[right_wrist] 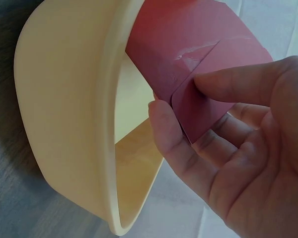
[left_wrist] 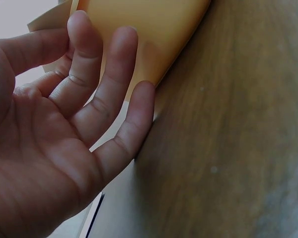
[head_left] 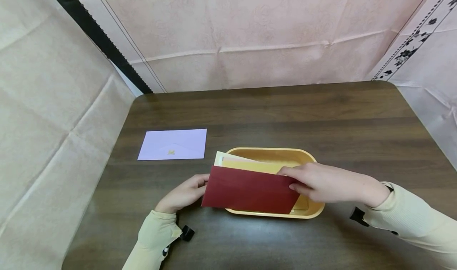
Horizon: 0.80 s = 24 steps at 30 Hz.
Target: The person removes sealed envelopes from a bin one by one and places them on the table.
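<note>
A dark red envelope [head_left: 250,186] slants over the front of a yellow tray [head_left: 271,214]. My right hand [head_left: 321,182] grips its right end, the thumb and fingers on opposite faces in the right wrist view. Behind it, a yellow envelope [head_left: 246,165] and a cream envelope [head_left: 218,158] stand in the tray, their lower parts hidden. My left hand [head_left: 183,192] is at the red envelope's left edge. Its other fingers are spread and bent in the left wrist view; whether thumb and forefinger pinch an envelope is unclear.
A lavender envelope [head_left: 178,143] with a small gold mark lies flat at the left on the brown wooden table [head_left: 357,123]. Pale cloth [head_left: 267,32] hangs behind the table and along both sides.
</note>
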### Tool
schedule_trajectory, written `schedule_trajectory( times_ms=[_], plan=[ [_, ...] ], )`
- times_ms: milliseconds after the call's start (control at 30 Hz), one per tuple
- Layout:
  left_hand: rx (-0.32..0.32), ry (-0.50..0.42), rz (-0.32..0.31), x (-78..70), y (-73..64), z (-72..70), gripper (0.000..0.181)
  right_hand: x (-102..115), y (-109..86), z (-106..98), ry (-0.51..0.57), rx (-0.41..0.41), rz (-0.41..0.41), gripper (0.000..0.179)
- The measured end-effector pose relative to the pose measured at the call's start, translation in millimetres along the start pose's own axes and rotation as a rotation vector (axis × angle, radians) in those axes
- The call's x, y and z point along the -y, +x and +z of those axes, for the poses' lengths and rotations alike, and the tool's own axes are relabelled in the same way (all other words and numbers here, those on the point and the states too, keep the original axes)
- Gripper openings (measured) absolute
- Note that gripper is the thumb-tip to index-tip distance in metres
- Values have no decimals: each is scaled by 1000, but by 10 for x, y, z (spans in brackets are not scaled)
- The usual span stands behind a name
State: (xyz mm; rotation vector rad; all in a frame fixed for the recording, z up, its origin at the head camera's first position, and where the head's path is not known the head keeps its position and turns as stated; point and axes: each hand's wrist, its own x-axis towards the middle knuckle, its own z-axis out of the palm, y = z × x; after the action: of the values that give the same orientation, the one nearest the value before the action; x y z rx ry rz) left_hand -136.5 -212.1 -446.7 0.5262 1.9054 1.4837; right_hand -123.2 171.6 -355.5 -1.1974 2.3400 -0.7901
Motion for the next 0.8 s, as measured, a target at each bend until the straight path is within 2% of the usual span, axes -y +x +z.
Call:
schedule_trajectory(
  times_ms=[133, 400, 800],
  plan=[
    [-7, 6, 4, 10, 5, -6, 27, 5, 22, -1, 7, 1, 16, 22],
    [-2, -16, -1, 25, -9, 2, 27, 14, 58, 13, 18, 12, 11, 22],
    [41, -54, 164, 70, 15, 2, 20, 33, 76, -37, -46, -67, -27, 23]
  ],
)
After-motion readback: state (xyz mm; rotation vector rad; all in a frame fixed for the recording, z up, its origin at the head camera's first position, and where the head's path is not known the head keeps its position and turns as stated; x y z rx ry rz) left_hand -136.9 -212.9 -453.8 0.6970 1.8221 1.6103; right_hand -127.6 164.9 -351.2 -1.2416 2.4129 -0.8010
